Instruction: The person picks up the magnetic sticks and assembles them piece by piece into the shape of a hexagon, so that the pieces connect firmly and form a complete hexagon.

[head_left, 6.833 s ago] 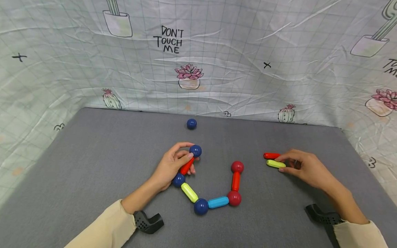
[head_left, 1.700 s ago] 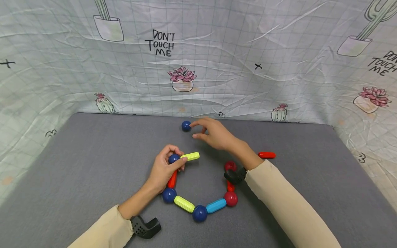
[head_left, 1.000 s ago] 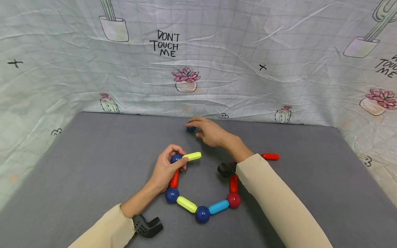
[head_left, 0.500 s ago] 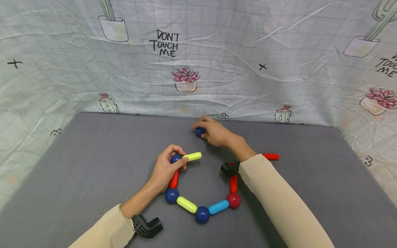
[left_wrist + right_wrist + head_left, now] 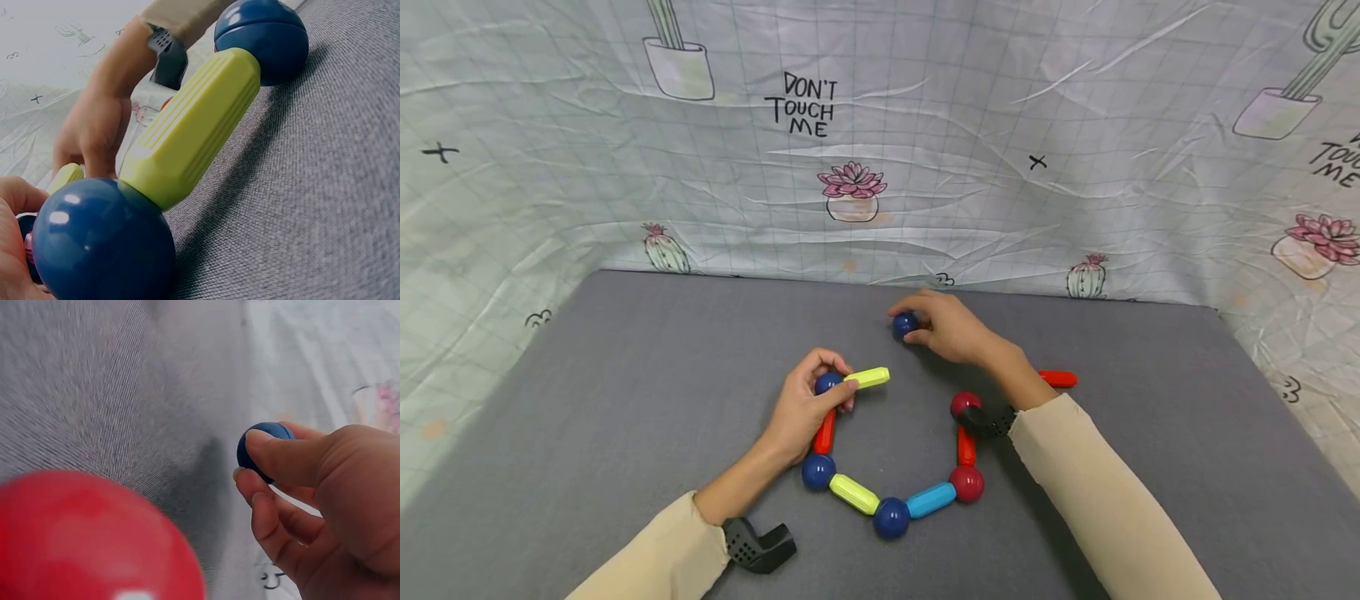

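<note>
My left hand [image 5: 805, 408] grips the blue ball [image 5: 828, 382] at the far left end of a chain of toy balls and sticks; a yellow-green stick [image 5: 869, 377] juts rightward from it. Below, a red stick [image 5: 824, 435] leads to another blue ball [image 5: 818, 472], then a yellow-green stick [image 5: 854, 495], a blue ball [image 5: 891, 518], a light blue stick [image 5: 932, 500] and a red ball [image 5: 967, 483]. From there a red stick [image 5: 967, 447] runs up to a red ball [image 5: 965, 403]. Farther back, my right hand [image 5: 955, 331] pinches a separate blue ball [image 5: 247, 459] between thumb and fingers.
A loose red stick [image 5: 1059, 379] lies right of the chain, partly behind my right forearm. The grey tabletop [image 5: 685, 350] ends at a printed cloth [image 5: 962, 100] hanging along the back and sides. My right wrist's black camera [image 5: 988, 421] overlaps the upper red ball.
The right hand brought the yellow-green stick over to the left hand's ball, then took the loose blue ball at the back and moved it right and nearer. The left hand has lately stayed put.
</note>
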Demonstrator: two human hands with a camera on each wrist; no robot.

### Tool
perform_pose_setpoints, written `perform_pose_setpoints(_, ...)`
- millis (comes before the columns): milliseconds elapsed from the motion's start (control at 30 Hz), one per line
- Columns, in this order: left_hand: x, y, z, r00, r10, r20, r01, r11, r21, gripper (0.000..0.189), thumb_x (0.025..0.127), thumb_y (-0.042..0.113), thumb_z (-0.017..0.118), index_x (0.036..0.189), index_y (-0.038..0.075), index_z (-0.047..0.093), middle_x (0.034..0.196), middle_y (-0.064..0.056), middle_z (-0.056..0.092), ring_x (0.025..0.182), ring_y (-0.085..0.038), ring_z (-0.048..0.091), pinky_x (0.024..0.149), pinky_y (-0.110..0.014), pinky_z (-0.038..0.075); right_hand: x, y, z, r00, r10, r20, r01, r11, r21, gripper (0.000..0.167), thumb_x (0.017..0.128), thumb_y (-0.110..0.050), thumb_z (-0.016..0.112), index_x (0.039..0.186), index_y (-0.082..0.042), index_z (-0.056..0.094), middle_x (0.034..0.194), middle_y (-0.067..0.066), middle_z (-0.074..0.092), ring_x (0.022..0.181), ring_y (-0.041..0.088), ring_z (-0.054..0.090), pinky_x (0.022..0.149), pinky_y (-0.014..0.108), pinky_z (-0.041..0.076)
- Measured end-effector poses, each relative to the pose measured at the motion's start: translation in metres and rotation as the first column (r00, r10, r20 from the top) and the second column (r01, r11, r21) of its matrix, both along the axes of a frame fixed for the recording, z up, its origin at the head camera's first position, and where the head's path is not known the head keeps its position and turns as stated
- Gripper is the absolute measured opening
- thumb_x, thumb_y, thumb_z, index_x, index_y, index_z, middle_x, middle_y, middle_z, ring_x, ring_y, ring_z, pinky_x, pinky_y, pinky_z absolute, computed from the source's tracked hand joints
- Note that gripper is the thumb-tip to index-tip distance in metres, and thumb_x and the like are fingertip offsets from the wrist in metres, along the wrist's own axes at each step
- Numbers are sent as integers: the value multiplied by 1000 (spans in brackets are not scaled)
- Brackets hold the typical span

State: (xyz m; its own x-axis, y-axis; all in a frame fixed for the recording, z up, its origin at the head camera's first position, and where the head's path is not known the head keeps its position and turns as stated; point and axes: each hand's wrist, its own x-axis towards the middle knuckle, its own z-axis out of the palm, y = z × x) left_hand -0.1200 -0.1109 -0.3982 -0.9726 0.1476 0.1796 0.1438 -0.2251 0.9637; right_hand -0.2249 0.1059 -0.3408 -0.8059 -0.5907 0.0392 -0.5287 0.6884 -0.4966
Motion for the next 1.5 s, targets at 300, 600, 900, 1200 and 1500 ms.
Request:
perform_pose_setpoints(300,-1,0,0,1000,-16,-15,15,999,-37,21,89,-2,64,106,-11,54,85,-14,56,64,-17,57,62,-25,51,35,25,12,1000,19,-18,-21,991,-134,40,88,-13,71,126,-10,60,113,3,59,88,18,56,71,35,49)
perform_pose_setpoints(600,0,-2,-1,999,-14,-40,12,998,-62,19,89,0,65,106,-8,59,88,-18,56,65,-18,56,62,-26,51,57,29,14,999,52,-10,-53,976,-212,39,86,-14,73,123,-12,58,113,0,59,92,17,58,80,39,52)
perform_pose_setpoints(900,1,-2,-2,1000,-15,-14,14,997,-80,22,88,1,68,107,-6,61,101,-17,56,67,-17,56,64,-26,53,63,30,4,997,78,-14,-79,971,-224,39,86,-15,72,123,-12,59,114,-1,59,91,14,57,79,35,52)
perform_pose_setpoints(1200,0,-1,0,1000,-22,5,22,994,-111,24,88,5,69,109,-3,62,103,-17,56,69,-18,56,64,-26,52,69,24,6,993,117,-22,-119,972,-204,39,86,-14,72,123,-12,60,110,-3,59,89,13,56,77,36,52)
perform_pose_setpoints(1500,0,-2,-1,999,-35,3,35,993,-113,23,88,5,69,109,-3,62,105,-17,56,70,-18,56,65,-26,53,74,17,5,986,158,-49,-165,970,-181,37,87,-12,71,123,-10,60,107,0,58,85,12,54,74,36,53)
